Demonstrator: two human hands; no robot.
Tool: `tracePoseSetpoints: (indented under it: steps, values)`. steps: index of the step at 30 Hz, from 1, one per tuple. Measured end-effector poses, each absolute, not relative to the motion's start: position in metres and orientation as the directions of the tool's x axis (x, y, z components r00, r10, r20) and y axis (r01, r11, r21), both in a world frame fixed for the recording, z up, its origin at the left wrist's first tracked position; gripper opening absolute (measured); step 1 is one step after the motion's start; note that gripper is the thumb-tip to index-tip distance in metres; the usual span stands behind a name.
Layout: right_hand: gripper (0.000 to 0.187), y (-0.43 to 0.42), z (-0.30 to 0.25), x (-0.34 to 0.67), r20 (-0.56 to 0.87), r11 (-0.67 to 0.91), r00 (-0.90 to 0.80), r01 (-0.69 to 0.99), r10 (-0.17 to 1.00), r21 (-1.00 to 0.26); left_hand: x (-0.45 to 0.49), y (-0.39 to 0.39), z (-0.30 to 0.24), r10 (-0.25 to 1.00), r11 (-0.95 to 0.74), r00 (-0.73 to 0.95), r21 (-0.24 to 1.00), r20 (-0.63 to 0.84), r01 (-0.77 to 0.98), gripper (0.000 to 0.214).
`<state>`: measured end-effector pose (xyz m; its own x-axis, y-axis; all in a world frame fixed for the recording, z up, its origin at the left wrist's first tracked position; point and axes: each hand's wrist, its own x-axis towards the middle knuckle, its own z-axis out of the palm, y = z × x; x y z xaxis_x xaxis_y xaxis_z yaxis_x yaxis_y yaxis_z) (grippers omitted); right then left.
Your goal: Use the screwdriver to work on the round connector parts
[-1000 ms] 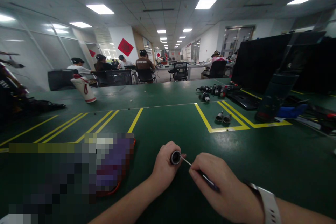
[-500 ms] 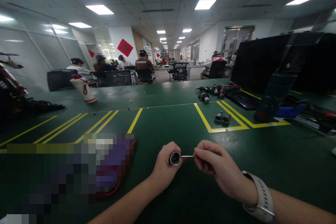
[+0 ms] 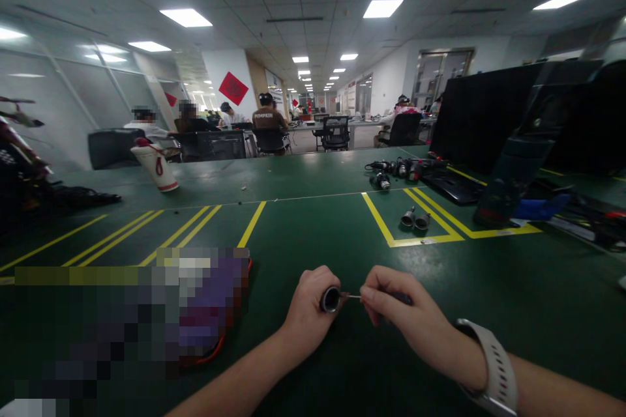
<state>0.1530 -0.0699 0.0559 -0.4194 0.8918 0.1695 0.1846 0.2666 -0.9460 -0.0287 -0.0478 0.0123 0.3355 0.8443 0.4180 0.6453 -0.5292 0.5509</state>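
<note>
My left hand [image 3: 309,308] is closed around a small dark cylindrical part [image 3: 330,299] with a round metal-rimmed end facing me. My right hand [image 3: 397,313] pinches a thin metal tool [image 3: 353,297], its shaft pointing left with the tip at the part's side. Both hands hover just above the green table mat [image 3: 313,221] near its front edge. A white watch sits on my right wrist [image 3: 493,365].
Two small metal cylinders [image 3: 415,218] lie inside a yellow-taped box. More dark parts [image 3: 396,169] and a dark tool [image 3: 513,176] stand at the right, beside black monitors [image 3: 484,111]. A white bottle [image 3: 156,166] is at far left. People sit at desks behind. A blurred item [image 3: 147,313] lies at left.
My right hand swung the tool from a diagonal to level and moved closer to the part. The exposed shaft is shorter now. My left hand turned the part slightly.
</note>
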Motion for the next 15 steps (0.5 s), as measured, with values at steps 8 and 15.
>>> tracePoseSetpoints:
  steps: [8,15]
  values:
    - [0.027,-0.072,0.062,0.157,0.230,0.375,-0.482,0.228,0.846,-0.899,-0.030,-0.047,0.012,0.830,-0.556,0.374,0.568,0.414,0.607,0.017]
    - [0.025,-0.066,0.062,0.159,0.198,0.298,-0.517,0.118,0.833,-0.947,-0.029,-0.046,0.011,0.821,-0.568,0.420,0.625,0.385,0.535,0.016]
